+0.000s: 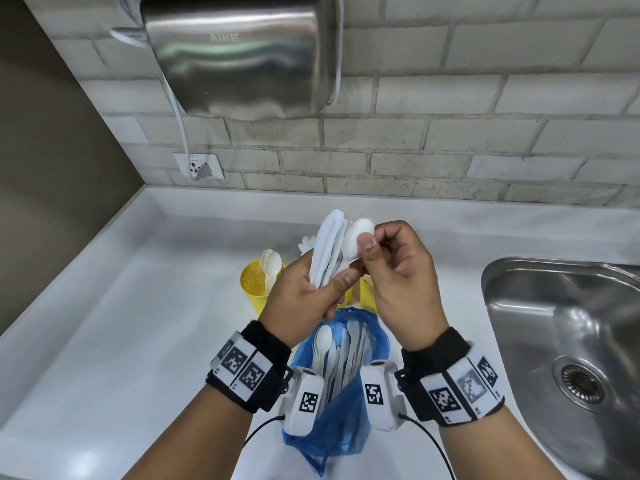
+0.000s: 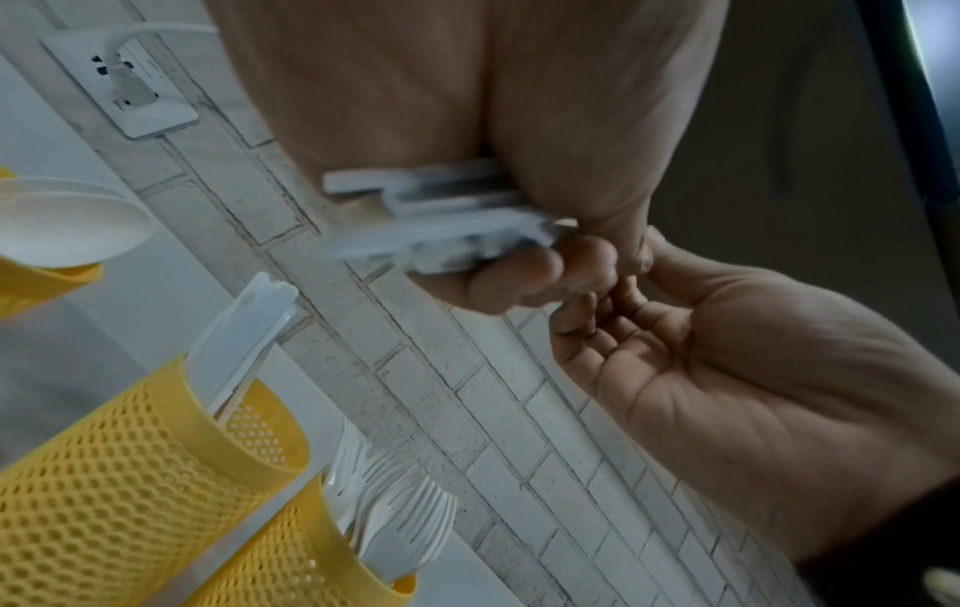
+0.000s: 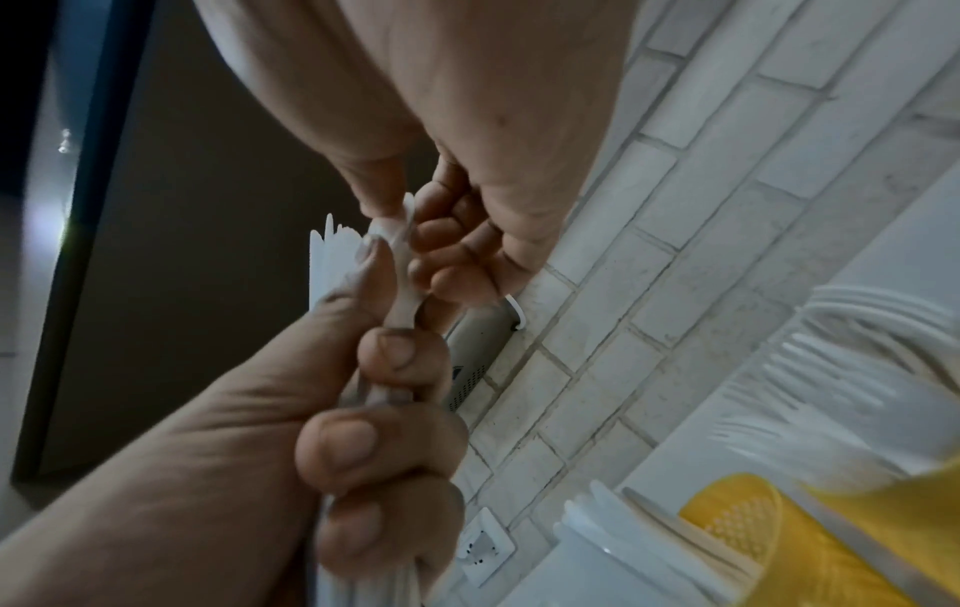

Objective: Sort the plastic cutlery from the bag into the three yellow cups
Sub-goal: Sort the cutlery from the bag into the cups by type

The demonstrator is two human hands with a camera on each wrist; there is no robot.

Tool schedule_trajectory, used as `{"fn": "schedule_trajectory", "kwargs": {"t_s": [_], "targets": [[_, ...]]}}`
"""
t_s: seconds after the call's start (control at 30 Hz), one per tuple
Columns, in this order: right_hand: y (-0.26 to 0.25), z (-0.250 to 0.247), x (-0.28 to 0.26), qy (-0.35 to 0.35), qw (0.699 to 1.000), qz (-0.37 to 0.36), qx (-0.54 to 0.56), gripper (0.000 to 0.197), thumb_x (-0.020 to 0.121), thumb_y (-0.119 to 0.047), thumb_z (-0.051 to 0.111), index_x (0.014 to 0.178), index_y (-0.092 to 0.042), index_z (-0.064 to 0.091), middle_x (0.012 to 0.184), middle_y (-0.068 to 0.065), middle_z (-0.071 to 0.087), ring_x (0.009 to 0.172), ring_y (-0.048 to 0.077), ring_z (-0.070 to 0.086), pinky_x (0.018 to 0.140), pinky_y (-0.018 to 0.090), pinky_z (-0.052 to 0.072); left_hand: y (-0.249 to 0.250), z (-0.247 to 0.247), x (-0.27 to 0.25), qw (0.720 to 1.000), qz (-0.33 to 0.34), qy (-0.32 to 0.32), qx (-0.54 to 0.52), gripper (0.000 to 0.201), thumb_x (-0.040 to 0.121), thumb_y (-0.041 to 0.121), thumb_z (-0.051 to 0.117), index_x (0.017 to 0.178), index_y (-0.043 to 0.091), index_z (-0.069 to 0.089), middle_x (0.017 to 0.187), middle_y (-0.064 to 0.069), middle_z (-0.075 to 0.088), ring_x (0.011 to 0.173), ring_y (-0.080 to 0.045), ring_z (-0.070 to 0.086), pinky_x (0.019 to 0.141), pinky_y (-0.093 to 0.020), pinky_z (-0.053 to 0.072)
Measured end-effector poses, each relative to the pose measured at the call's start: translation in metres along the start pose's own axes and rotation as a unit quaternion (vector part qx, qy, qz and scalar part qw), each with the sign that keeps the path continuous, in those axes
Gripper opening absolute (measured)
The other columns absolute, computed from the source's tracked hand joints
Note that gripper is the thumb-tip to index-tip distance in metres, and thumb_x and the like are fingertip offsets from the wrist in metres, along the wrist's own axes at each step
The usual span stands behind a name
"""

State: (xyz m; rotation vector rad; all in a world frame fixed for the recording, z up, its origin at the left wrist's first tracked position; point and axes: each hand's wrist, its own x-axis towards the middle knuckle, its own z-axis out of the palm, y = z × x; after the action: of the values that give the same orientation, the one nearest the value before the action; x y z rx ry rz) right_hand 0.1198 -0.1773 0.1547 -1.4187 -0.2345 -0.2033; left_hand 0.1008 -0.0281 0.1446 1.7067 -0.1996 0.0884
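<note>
My left hand (image 1: 322, 282) grips a bundle of white plastic cutlery (image 1: 327, 251) upright above the counter. My right hand (image 1: 372, 242) pinches the bowl of a white spoon (image 1: 356, 240) at the top of that bundle. Below my wrists lies the blue bag (image 1: 346, 420), with several spoons and other pieces showing in it. Three yellow mesh cups stand behind my hands: the left cup (image 1: 254, 282) holds spoons, the middle cup (image 2: 129, 472) holds knives, and the right cup (image 2: 291, 554) holds forks. In the head view my hands mostly hide the middle and right cups.
A steel sink (image 1: 561, 341) is set into the white counter (image 1: 121, 341) at the right. A hand dryer (image 1: 239, 53) hangs on the brick wall, its cord running to a socket (image 1: 199, 166). A dark wall closes off the left side.
</note>
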Motion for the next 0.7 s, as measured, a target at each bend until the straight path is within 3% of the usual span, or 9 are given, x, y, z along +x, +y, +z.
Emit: {"fn": "schedule_trajectory", "kwargs": {"t_s": [0.13, 0.27, 0.3, 0.37, 0.47, 0.53, 0.6, 0.7], "targets": [[-0.005, -0.002, 0.013, 0.086, 0.987, 0.045, 0.125, 0.015, 0.105, -0.021, 0.053, 0.095, -0.010, 0.051, 0.081, 0.007, 0.061, 0.072, 0.027, 0.061, 0.066, 0.037, 0.055, 0.001, 0.000, -0.004, 1.000, -0.016, -0.001, -0.013, 0.029, 0.098, 0.035, 0.058, 0.097, 0.005, 0.058, 0.061, -0.007, 0.054, 0.041, -0.014, 0.042, 0.040, -0.026, 0.037], [-0.014, -0.017, 0.024, 0.133, 0.941, 0.125, 0.286, 0.012, 0.110, -0.027, 0.042, 0.102, -0.021, 0.049, 0.091, 0.007, 0.058, 0.083, 0.033, 0.074, 0.072, 0.047, 0.061, -0.001, -0.001, -0.006, 0.999, -0.035, 0.005, -0.033, 0.036, 0.099, 0.035, 0.055, 0.091, 0.001, 0.053, 0.056, -0.002, 0.048, 0.040, -0.014, 0.039, 0.038, -0.024, 0.035], [-0.016, -0.020, 0.025, 0.135, 0.929, 0.137, 0.315, 0.012, 0.111, -0.030, 0.042, 0.104, -0.024, 0.049, 0.092, 0.008, 0.058, 0.083, 0.035, 0.074, 0.072, 0.048, 0.061, -0.001, -0.002, -0.005, 0.998, -0.040, 0.004, -0.044, 0.037, 0.099, 0.037, 0.055, 0.091, 0.001, 0.054, 0.057, -0.003, 0.047, 0.040, -0.014, 0.038, 0.039, -0.024, 0.035], [-0.016, -0.024, 0.027, 0.127, 0.918, 0.151, 0.343, 0.013, 0.111, -0.034, 0.039, 0.104, -0.028, 0.049, 0.086, 0.009, 0.057, 0.067, 0.028, 0.066, 0.064, 0.039, 0.055, -0.001, -0.002, -0.005, 0.997, -0.047, 0.004, -0.065, 0.034, 0.100, 0.038, 0.053, 0.091, 0.005, 0.055, 0.058, -0.005, 0.046, 0.039, -0.016, 0.036, 0.040, -0.024, 0.035], [-0.018, -0.020, 0.022, 0.069, 0.938, 0.170, 0.293, 0.019, 0.107, -0.043, 0.044, 0.103, -0.024, 0.048, 0.075, 0.004, 0.050, 0.049, 0.014, 0.032, 0.049, 0.025, 0.029, 0.001, -0.001, -0.004, 0.994, -0.053, 0.003, -0.091, 0.032, 0.100, 0.040, 0.054, 0.088, 0.010, 0.057, 0.058, -0.007, 0.046, 0.038, -0.017, 0.035, 0.042, -0.024, 0.034], [-0.018, -0.014, 0.016, -0.001, 0.966, 0.168, 0.196, 0.025, 0.100, -0.041, 0.058, 0.107, -0.017, 0.052, 0.068, 0.000, 0.045, 0.045, 0.010, 0.026, 0.044, 0.021, 0.022, 0.002, 0.000, -0.002, 0.993, -0.054, -0.005, -0.106, 0.032, 0.098, 0.042, 0.055, 0.083, 0.014, 0.057, 0.058, -0.007, 0.047, 0.038, -0.017, 0.035, 0.042, -0.024, 0.034], [-0.018, -0.006, 0.010, -0.050, 0.983, 0.148, 0.101, 0.020, 0.097, -0.023, 0.068, 0.107, -0.010, 0.057, 0.059, -0.003, 0.045, 0.039, 0.007, 0.030, 0.039, 0.019, 0.025, 0.004, 0.001, -0.002, 0.992, -0.053, -0.021, -0.108, 0.034, 0.098, 0.042, 0.055, 0.079, 0.014, 0.056, 0.057, -0.008, 0.048, 0.037, -0.017, 0.036, 0.042, -0.025, 0.034], [-0.016, 0.003, 0.007, -0.082, 0.988, 0.125, 0.049, 0.017, 0.094, -0.011, 0.072, 0.103, 0.000, 0.063, 0.062, 0.004, 0.064, 0.040, 0.008, 0.054, 0.038, 0.017, 0.039, 0.008, 0.003, -0.002, 0.992, -0.054, -0.040, -0.111, 0.033, 0.097, 0.041, 0.053, 0.072, 0.020, 0.060, 0.055, -0.007, 0.049, 0.037, -0.016, 0.038, 0.041, -0.024, 0.033]]}}
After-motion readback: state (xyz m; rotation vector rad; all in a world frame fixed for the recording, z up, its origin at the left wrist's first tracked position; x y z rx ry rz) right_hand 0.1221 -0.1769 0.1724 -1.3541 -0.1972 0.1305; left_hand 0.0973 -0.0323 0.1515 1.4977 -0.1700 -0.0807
